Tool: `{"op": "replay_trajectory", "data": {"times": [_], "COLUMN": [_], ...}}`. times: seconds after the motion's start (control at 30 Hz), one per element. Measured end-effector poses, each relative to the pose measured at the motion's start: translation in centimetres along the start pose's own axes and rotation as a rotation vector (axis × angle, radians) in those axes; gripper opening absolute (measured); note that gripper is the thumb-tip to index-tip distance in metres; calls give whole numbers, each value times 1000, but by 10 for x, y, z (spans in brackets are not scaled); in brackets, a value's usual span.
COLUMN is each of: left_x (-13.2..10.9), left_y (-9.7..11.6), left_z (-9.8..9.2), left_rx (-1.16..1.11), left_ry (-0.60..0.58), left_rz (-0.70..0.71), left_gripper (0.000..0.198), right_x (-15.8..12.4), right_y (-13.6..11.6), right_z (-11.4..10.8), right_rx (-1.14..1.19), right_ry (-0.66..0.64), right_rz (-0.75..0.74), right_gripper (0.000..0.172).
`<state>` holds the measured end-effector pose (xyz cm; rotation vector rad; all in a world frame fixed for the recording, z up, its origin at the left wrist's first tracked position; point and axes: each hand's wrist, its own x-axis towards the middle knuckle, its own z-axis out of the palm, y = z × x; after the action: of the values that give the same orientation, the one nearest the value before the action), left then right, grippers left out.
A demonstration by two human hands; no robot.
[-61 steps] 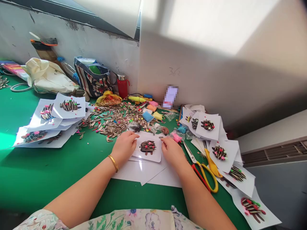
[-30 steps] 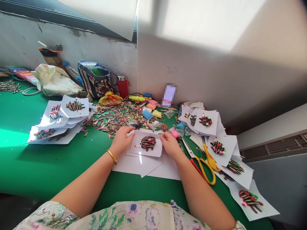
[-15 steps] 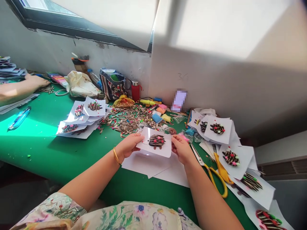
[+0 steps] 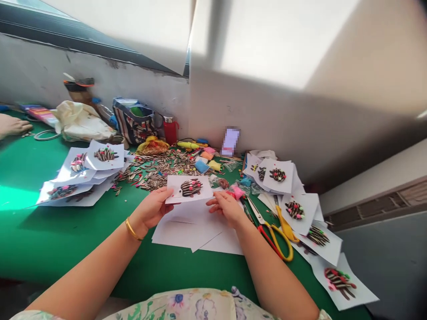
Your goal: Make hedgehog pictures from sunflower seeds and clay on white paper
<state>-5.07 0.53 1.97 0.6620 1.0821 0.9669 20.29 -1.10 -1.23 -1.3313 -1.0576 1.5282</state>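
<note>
Hands: left hand clasping the card's lower-left edge between thumb and fingers; right hand loosely curled, fingertips at the lower-right corner, though whether gripping or only touching is hard to judge from this angle.
Card: white card bearing a sunflower-seed hedgehog, dotted with pink clay, between both hands.
Change: card now shifted up and left, beyond the top of the white paper sheets and just short of the loose sunflower seeds.
Right side: yellow-handled scissors beside the right forearm; more hedgehog cards strewn behind.
Left side: overlapping hedgehog cards on the green table — and, far off, a co-worker's hand.
</note>
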Motion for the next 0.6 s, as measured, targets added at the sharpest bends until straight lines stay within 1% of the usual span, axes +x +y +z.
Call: {"op": "replay_trajectory", "data": {"times": [0.13, 0.27, 0.37, 0.47, 0.53, 0.6], "left_x": [7, 12, 15, 15, 12, 8], "left_y": [-10, -10, -10, -11, -12, -14], "left_z": [19, 31, 34, 35, 34, 31], "left_rx": [49, 83, 91, 89, 71, 42], "left_ry": [-80, -116, -102, -89, -90, -96], "left_rz": [-7, 6, 12, 15, 8, -15], "left_gripper": [28, 30, 31, 29, 27, 26], "right_x": [2, 1, 2, 2, 1, -1], "right_y": [-5, -15, -19, -18, -17, -14], "right_z": [-5, -13, -16, -16, -14, -12], "right_rx": [113, 171, 174, 170, 173, 173], "right_ry": [-50, -31, -10, -2, -15, -44], "right_rz": [-13, 7, 15, -13, -25, -33], "right_gripper": [37, 33, 33, 22, 18, 19]}}
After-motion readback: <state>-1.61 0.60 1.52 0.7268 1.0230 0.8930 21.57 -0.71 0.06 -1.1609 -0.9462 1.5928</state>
